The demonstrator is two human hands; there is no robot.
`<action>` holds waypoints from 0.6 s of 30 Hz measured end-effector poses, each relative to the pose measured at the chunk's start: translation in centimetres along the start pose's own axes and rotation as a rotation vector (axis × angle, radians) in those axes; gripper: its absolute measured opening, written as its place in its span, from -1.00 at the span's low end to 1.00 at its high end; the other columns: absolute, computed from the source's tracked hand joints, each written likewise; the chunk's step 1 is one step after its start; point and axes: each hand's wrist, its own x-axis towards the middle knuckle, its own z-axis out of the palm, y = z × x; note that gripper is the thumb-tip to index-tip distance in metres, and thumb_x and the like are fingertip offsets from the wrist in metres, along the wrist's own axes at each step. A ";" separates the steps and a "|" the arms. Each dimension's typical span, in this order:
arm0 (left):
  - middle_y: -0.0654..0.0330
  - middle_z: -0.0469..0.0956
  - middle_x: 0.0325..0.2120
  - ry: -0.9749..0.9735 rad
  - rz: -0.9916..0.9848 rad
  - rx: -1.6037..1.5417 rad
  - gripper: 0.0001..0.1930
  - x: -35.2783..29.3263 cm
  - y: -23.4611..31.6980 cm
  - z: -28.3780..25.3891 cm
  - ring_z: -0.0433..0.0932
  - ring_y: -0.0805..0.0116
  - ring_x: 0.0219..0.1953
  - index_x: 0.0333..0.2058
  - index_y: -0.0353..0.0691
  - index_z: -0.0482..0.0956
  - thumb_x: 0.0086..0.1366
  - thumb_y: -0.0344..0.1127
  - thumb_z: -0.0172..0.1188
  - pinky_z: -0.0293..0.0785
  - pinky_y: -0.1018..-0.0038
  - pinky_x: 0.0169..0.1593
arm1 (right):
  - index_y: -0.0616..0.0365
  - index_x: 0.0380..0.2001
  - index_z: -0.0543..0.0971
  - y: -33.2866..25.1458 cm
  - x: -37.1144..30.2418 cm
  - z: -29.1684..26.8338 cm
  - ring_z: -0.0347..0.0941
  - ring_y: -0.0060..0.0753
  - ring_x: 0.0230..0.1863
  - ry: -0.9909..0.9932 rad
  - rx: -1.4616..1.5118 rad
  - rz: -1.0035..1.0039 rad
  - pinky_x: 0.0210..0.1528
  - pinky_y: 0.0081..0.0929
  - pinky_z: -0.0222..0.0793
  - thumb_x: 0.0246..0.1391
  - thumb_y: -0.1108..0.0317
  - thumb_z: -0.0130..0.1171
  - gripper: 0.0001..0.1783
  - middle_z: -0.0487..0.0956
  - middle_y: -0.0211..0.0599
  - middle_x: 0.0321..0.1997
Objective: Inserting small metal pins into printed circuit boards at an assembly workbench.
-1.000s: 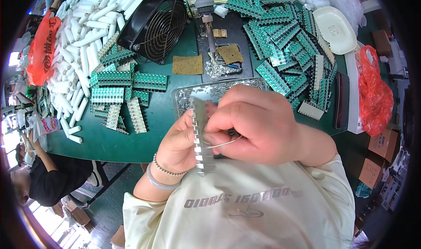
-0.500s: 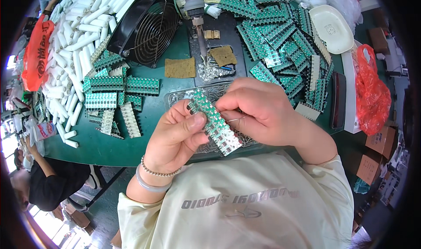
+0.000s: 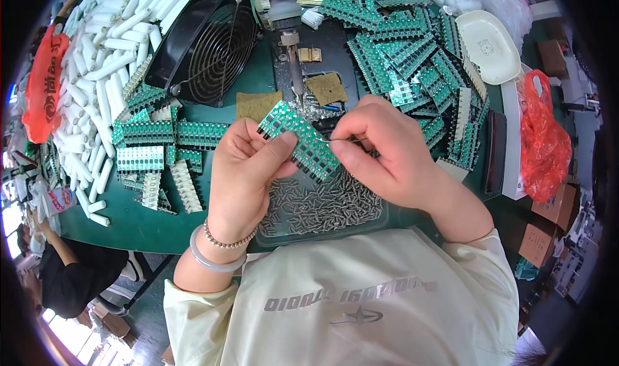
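Observation:
My left hand [image 3: 248, 163] grips a green circuit board panel [image 3: 302, 143] between thumb and fingers, holding it tilted above a clear tray [image 3: 380, 223] of small metal pieces [image 3: 322, 205]. Thumb and forefinger of my right hand [image 3: 390, 156] are pinched on a thin wire [image 3: 324, 140], whose end meets the panel's right edge. The rest of the wire is hidden by the fingers. Just beyond the panel, a soldering iron [image 3: 294, 66] points down at bits of solder beside a tan sponge [image 3: 325, 89].
A black fan [image 3: 216, 59] stands at the back left, near a heap of white tubes [image 3: 113, 50]. More green panels lie in piles at left [image 3: 145, 134] and right [image 3: 412, 59]. At the right are a cream dish [image 3: 488, 47] and a red plastic bag [image 3: 547, 140]. Another person [image 3: 77, 269] sits at far left.
Both hands have moved away from my body with the panel, uncovering more of the tray. The panel's face has turned, and the wire in my right hand now reaches its edge.

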 end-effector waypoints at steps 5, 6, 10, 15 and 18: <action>0.33 0.42 -0.59 -0.003 0.003 -0.030 -0.83 1.1 0.2 0.3 0.43 0.67 -0.58 -0.48 -0.20 0.28 0.12 -0.57 0.10 0.46 0.77 -0.49 | 0.17 -0.49 0.45 0.6 0.2 0.6 0.29 -0.41 -0.56 0.074 -0.258 -0.163 -0.56 -0.55 0.21 -0.24 0.56 0.21 -0.82 0.35 -0.35 -0.53; 0.32 0.43 -0.58 0.002 0.009 -0.032 -0.83 1.3 0.2 0.3 0.44 0.67 -0.57 -0.48 -0.21 0.28 0.12 -0.56 0.10 0.46 0.77 -0.49 | 0.17 -0.49 0.45 0.6 0.4 0.6 0.32 -0.40 -0.54 0.097 -0.310 -0.184 -0.55 -0.55 0.25 -0.26 0.57 0.21 -0.82 0.37 -0.35 -0.51; 0.32 0.43 -0.58 0.011 0.004 -0.036 -0.83 1.4 0.2 0.4 0.44 0.66 -0.56 -0.48 -0.21 0.28 0.12 -0.56 0.11 0.46 0.77 -0.48 | 0.18 -0.50 0.45 0.7 0.9 0.8 0.39 -0.38 -0.49 0.114 -0.279 -0.206 -0.51 -0.55 0.32 -0.27 0.56 0.22 -0.81 0.43 -0.31 -0.46; 0.32 0.43 -0.58 -0.010 0.019 -0.038 -0.84 1.7 0.4 0.4 0.43 0.68 -0.58 -0.49 -0.22 0.30 0.12 -0.55 0.12 0.46 0.77 -0.49 | 0.20 -0.52 0.47 0.8 1.3 0.9 0.46 -0.36 -0.44 0.112 -0.253 -0.170 -0.47 -0.56 0.37 -0.25 0.57 0.21 -0.84 0.52 -0.26 -0.37; 0.34 0.42 -0.59 -0.019 0.031 -0.038 -0.84 1.8 0.5 0.5 0.42 0.69 -0.58 -0.50 -0.21 0.31 0.12 -0.54 0.12 0.46 0.78 -0.49 | 0.19 -0.51 0.48 0.7 1.4 0.7 0.47 -0.37 -0.43 0.108 -0.255 -0.157 -0.46 -0.57 0.38 -0.25 0.56 0.22 -0.85 0.53 -0.28 -0.39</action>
